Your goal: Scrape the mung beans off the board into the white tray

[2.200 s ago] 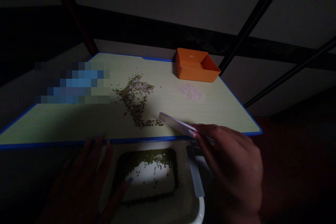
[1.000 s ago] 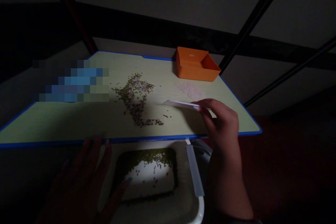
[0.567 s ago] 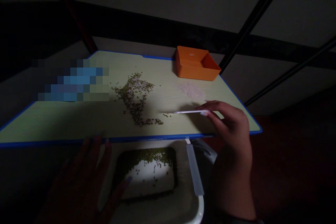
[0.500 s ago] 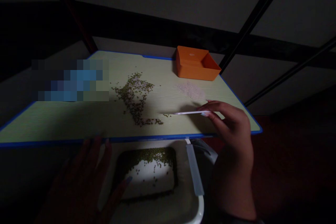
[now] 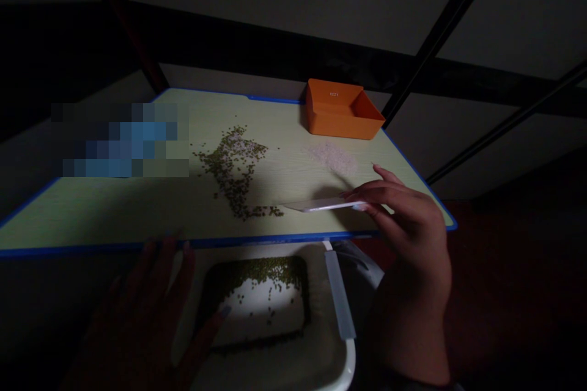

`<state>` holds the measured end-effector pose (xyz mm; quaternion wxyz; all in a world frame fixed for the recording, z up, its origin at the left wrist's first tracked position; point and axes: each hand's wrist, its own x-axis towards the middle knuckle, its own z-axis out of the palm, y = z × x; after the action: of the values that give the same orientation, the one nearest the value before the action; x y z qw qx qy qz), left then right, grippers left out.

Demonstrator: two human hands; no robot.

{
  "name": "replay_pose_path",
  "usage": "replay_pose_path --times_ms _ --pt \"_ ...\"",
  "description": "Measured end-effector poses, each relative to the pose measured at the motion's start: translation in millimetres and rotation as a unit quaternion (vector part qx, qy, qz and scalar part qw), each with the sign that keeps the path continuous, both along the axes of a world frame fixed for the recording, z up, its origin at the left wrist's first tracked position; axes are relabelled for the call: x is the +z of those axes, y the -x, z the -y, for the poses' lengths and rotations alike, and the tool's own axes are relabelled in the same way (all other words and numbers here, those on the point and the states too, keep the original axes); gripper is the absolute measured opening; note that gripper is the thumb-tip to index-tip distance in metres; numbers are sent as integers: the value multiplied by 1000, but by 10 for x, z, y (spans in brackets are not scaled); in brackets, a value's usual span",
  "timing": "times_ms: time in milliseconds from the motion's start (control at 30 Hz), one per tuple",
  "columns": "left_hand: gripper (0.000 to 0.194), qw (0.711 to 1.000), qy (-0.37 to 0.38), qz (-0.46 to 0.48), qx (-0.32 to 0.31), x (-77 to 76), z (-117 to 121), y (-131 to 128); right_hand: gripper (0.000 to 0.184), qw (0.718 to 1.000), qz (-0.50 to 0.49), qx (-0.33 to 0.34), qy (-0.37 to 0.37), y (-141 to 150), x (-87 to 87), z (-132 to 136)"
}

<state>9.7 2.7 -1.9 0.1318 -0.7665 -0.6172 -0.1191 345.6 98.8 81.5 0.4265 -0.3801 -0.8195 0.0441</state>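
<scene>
My right hand pinches a thin, flat white card-like piece between thumb and fingers, held just above the table. The tip of that piece is beside a short row of small green beans. Farther back, a larger scatter of beans has white grains mixed in. Below the table's near edge stands a white plastic container, with green beans along its inner floor. My left hand lies with fingers spread over the container's left side, dim in shadow.
An orange open box sits at the table's back right, with a pile of white grains in front of it. The pale table has a blue edge. A blurred-out blue patch is on the left. Panelled wall stands behind.
My right hand has tilted the white piece, so more of its flat face shows, and has lifted a finger. My left hand stays where it was.
</scene>
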Motion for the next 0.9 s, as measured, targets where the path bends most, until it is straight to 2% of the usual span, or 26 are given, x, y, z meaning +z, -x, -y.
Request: replay_pose_path --times_ms 467,600,667,733,833,900 --pt "76 1000 -8 9 -8 13 -19 -55 16 999 -11 3 39 -79 39 129" --pt "76 1000 -6 11 -8 28 -5 -63 17 999 -25 0 25 -55 25 136" --pt "77 1000 -4 9 -11 33 6 -58 16 998 -61 -32 0 -24 6 135" --pt "76 1000 -9 10 -7 31 11 -50 13 987 -123 -96 -33 12 -13 130" --pt "76 1000 -10 5 4 20 6 -46 7 944 -235 -213 -95 41 -26 104" --pt "76 1000 1 -9 6 14 -3 -50 6 911 -295 -269 -105 25 -29 70"
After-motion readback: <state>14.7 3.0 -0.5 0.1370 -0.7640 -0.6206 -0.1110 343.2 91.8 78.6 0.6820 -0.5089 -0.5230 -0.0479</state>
